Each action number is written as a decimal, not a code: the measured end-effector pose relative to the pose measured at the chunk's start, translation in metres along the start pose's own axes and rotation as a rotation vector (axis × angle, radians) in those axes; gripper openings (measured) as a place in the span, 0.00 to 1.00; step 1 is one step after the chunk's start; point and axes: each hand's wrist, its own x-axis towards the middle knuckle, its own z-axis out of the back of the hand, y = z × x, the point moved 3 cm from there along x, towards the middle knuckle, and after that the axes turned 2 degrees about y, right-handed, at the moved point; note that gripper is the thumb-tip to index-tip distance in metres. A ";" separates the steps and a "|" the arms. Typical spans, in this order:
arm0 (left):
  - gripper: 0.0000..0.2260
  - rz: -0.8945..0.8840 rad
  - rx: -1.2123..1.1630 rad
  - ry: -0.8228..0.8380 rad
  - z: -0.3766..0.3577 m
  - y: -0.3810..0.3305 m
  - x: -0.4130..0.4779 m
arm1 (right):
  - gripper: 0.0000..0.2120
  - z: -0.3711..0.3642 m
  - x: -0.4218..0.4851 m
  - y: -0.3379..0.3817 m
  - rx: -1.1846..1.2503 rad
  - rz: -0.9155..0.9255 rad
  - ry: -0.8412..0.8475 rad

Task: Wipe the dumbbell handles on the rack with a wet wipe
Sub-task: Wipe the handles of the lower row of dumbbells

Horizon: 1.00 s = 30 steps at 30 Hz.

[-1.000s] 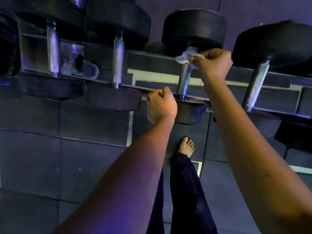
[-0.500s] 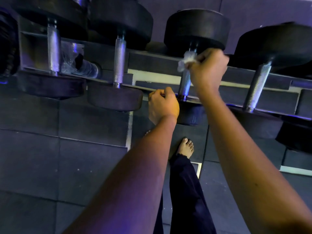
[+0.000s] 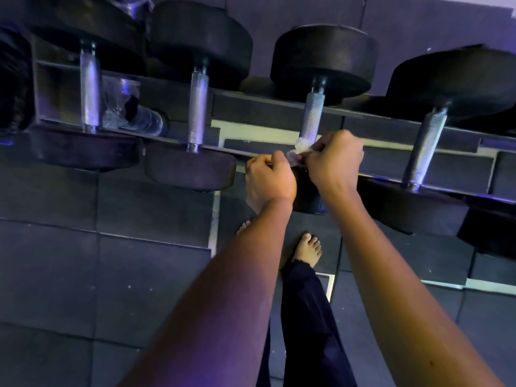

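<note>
Rack rail (image 3: 385, 166) crowded with dumbbells (image 3: 199, 37); right fingers (image 3: 318, 152) pinch wipe (image 3: 299, 148), left fingers (image 3: 276, 160) grip it

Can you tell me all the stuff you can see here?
Black-headed dumbbells with silver knurled handles: four clearly seen, side by side on rack.
Dark metal rack: one, across the top.
White crumpled wet wipe: one, third handle's near end.
Clear plastic wrapping: one bundle, between first two dumbbells.
Dark grey rubber floor tiles: many, below.
Dark trouser leg: one, bottom centre.
Bare feet: two, one mostly hidden.
Left hand: grips rack's front rail.
Right hand: holds the wipe.
</note>
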 end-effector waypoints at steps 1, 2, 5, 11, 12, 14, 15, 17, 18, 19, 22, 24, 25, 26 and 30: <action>0.14 0.004 -0.001 -0.001 0.000 -0.001 0.000 | 0.08 0.001 0.005 0.003 0.007 0.016 -0.033; 0.13 0.007 -0.002 0.000 0.001 -0.001 0.000 | 0.06 0.001 0.011 0.007 0.016 0.035 -0.076; 0.12 0.006 -0.014 0.009 0.002 -0.002 -0.002 | 0.06 0.006 0.031 0.020 0.057 0.074 -0.211; 0.13 0.002 -0.018 0.011 0.001 0.000 -0.001 | 0.05 0.003 0.047 0.027 0.164 0.051 -0.351; 0.14 0.000 -0.015 0.007 0.000 0.000 -0.001 | 0.06 0.000 0.045 0.025 0.191 0.038 -0.355; 0.15 -0.005 -0.014 0.001 0.000 0.000 0.000 | 0.09 -0.005 0.040 0.022 0.202 0.011 -0.352; 0.15 -0.005 -0.012 -0.001 0.000 0.000 0.000 | 0.10 -0.006 0.039 0.022 0.202 0.007 -0.348; 0.15 -0.002 -0.011 0.003 0.000 0.000 0.000 | 0.12 -0.006 0.041 0.024 0.221 -0.008 -0.342; 0.14 -0.001 -0.014 0.007 0.000 0.000 0.000 | 0.12 -0.005 0.044 0.025 0.233 -0.025 -0.338; 0.14 -0.003 -0.021 0.011 0.000 0.000 -0.001 | 0.11 -0.005 0.047 0.026 0.252 -0.046 -0.333; 0.13 -0.013 -0.029 0.026 0.002 -0.002 -0.002 | 0.09 -0.001 0.054 0.024 0.312 -0.089 -0.329; 0.13 -0.016 -0.035 0.039 0.002 -0.002 -0.003 | 0.10 0.003 0.057 0.021 0.299 -0.086 -0.329; 0.13 -0.015 -0.039 0.046 0.002 -0.002 -0.003 | 0.10 0.004 0.058 0.020 0.294 -0.084 -0.326; 0.13 -0.011 -0.039 0.048 0.002 -0.002 -0.004 | 0.10 0.004 0.059 0.020 0.294 -0.079 -0.323; 0.13 -0.006 -0.045 0.039 0.003 -0.002 -0.005 | 0.15 0.002 0.060 0.021 0.314 -0.085 -0.295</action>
